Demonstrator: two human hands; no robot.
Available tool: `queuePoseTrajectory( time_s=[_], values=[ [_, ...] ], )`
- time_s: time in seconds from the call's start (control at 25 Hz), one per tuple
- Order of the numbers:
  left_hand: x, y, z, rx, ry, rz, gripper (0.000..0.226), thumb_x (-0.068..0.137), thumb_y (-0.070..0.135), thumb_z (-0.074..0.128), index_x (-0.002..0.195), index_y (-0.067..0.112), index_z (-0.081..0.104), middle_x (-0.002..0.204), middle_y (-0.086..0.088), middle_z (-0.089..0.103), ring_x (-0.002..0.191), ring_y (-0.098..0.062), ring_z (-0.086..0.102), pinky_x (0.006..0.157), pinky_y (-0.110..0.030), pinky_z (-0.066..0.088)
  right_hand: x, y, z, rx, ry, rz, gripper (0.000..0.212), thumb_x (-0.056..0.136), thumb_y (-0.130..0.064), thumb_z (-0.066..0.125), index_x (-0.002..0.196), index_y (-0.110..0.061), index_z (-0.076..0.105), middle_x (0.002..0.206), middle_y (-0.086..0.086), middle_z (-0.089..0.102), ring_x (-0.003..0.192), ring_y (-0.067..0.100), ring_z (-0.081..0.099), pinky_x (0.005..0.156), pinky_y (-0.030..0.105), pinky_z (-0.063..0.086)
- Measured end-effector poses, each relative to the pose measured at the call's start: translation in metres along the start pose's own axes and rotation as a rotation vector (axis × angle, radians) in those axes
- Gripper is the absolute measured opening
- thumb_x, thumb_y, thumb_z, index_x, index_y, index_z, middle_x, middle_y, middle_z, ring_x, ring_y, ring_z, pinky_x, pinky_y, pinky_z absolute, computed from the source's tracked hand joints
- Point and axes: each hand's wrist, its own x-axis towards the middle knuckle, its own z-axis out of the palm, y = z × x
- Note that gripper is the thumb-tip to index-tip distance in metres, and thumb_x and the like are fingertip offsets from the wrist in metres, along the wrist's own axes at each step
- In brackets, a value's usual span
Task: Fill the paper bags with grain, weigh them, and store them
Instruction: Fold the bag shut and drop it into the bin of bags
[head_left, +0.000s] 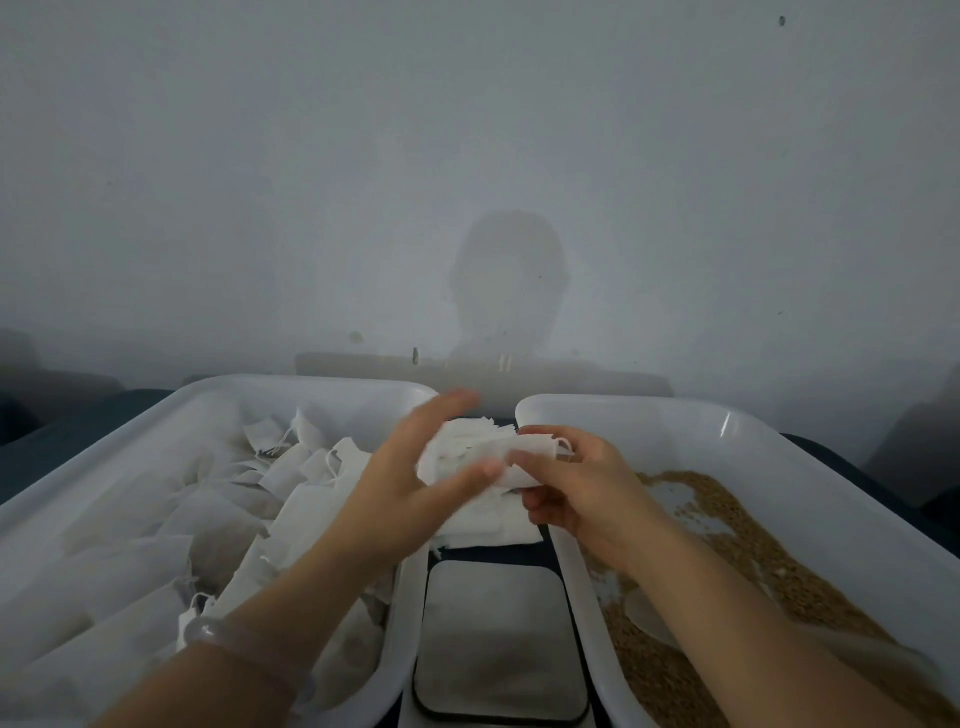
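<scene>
The left tub (104, 467), from 7 to 10 o'clock, is heaped with white drawstring bags (156, 519). Many look plump and faintly tan, so a good share of the filling, weighing and storing seems done. The right tub (675, 410), from 2 to 5 o'clock, has grain (727, 530) across its floor with bare patches showing, so the stock looks partly used but not gone. The scale (498, 639) at 6 o'clock, between the tubs, has nothing on its plate. At the centre, just above 6 o'clock, the left hand (400, 483) has fingers and thumb curled round a wad (462, 441) of empty bags. The right hand (582, 483) pinches one bag (530, 452) at the wad's 3 o'clock edge, apparently peeling it off to fill next. More empties lie in a flat pile (493, 525) under the hands, so several rounds likely remain. A pale grey wall (467, 130) fills the upper half, with a head-shaped shadow (506, 280) at 12 o'clock. The tubs rest on a dark surface (78, 431). A clear bracelet (208, 631) circles the left wrist.
</scene>
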Motion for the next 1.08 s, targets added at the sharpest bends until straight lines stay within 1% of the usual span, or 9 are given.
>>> queuePoseTrajectory(
  time_s=[0.08, 0.24, 0.36, 0.44, 0.56, 0.68, 0.84, 0.96, 1.08],
  values=[
    [-0.003, 0.004, 0.003, 0.098, -0.135, 0.045, 0.045, 0.068, 0.058, 0.072, 0.106, 0.061, 0.048, 0.114, 0.045, 0.049, 0.111, 0.020, 0.043, 0.087, 0.002, 0.034, 0.000, 0.001, 0.000, -0.045, -0.005, 0.001, 0.027, 0.081, -0.014, 0.071, 0.106, -0.012, 0.061, 0.062, 0.006, 0.066, 0.046, 0.014, 0.056, 0.046, 0.024, 0.047],
    [-0.003, 0.007, 0.011, 0.171, -0.144, 0.060, 0.015, 0.088, 0.039, 0.058, 0.089, 0.054, 0.055, 0.087, 0.040, 0.060, 0.088, 0.010, 0.057, 0.073, -0.005, 0.041, -0.002, 0.001, 0.000, -0.126, -0.001, 0.012, 0.026, 0.087, -0.019, 0.066, 0.111, -0.011, 0.058, 0.053, 0.002, 0.062, 0.042, 0.011, 0.052, 0.042, 0.021, 0.043],
    [-0.001, 0.002, 0.010, 0.209, -0.091, -0.005, 0.036, 0.096, 0.029, 0.047, 0.061, 0.036, 0.050, 0.056, 0.024, 0.055, 0.058, 0.000, 0.048, 0.054, -0.014, 0.036, -0.003, -0.003, 0.000, -0.041, 0.005, 0.016, 0.026, 0.088, -0.012, 0.065, 0.111, -0.011, 0.053, 0.058, 0.005, 0.067, 0.043, 0.013, 0.053, 0.042, 0.022, 0.043],
    [0.000, -0.002, 0.011, 0.250, -0.032, -0.024, 0.043, 0.096, 0.025, 0.048, 0.054, 0.028, 0.041, 0.048, 0.019, 0.047, 0.051, -0.004, 0.042, 0.051, -0.016, 0.033, -0.002, -0.006, -0.003, -0.010, 0.012, 0.022, 0.028, 0.086, -0.006, 0.065, 0.108, -0.014, 0.049, 0.065, 0.008, 0.070, 0.044, 0.014, 0.054, 0.042, 0.024, 0.043],
    [0.002, -0.005, 0.011, 0.291, 0.024, -0.014, 0.037, 0.096, 0.024, 0.050, 0.058, 0.022, 0.051, 0.047, 0.011, 0.045, 0.051, -0.010, 0.038, 0.051, -0.019, 0.031, -0.001, -0.007, -0.005, -0.084, 0.032, 0.020, 0.030, 0.082, -0.004, 0.065, 0.099, -0.018, 0.044, 0.071, 0.010, 0.072, 0.044, 0.014, 0.054, 0.043, 0.024, 0.043],
    [0.003, -0.008, 0.012, 0.331, 0.058, -0.026, 0.030, 0.094, 0.024, 0.053, 0.070, 0.010, 0.064, 0.050, 0.007, 0.045, 0.054, -0.014, 0.039, 0.051, -0.020, 0.029, -0.002, -0.005, -0.004, -0.201, 0.051, -0.017, 0.021, 0.082, -0.005, 0.062, 0.080, -0.016, 0.045, 0.072, 0.007, 0.073, 0.041, 0.013, 0.051, 0.042, 0.023, 0.041],
    [0.004, -0.008, 0.009, 0.303, 0.141, -0.073, 0.027, 0.082, 0.023, 0.068, 0.059, 0.027, 0.056, 0.050, 0.008, 0.052, 0.052, -0.008, 0.045, 0.054, -0.018, 0.036, -0.003, -0.005, -0.004, -0.243, 0.043, -0.048, 0.029, 0.083, -0.001, 0.055, 0.063, -0.021, 0.059, 0.060, -0.003, 0.066, 0.039, 0.012, 0.045, 0.042, 0.022, 0.041],
    [0.003, -0.008, 0.008, 0.318, 0.159, -0.061, 0.031, 0.073, 0.030, 0.076, 0.059, 0.024, 0.049, 0.050, 0.006, 0.049, 0.049, -0.006, 0.043, 0.053, -0.018, 0.036, -0.007, -0.006, -0.003, -0.311, 0.005, -0.059, 0.019, 0.083, -0.011, 0.063, 0.071, -0.023, 0.073, 0.064, -0.008, 0.067, 0.045, 0.009, 0.052, 0.044, 0.021, 0.043],
    [0.002, -0.007, 0.009, 0.296, 0.127, 0.016, 0.040, 0.069, 0.029, 0.079, 0.059, 0.028, 0.040, 0.048, 0.010, 0.041, 0.050, -0.006, 0.040, 0.052, -0.018, 0.035, -0.010, -0.008, -0.004, -0.361, -0.071, -0.043, 0.008, 0.083, -0.023, 0.069, 0.082, -0.025, 0.077, 0.072, -0.010, 0.070, 0.053, 0.010, 0.061, 0.048, 0.021, 0.048]
  ],
)
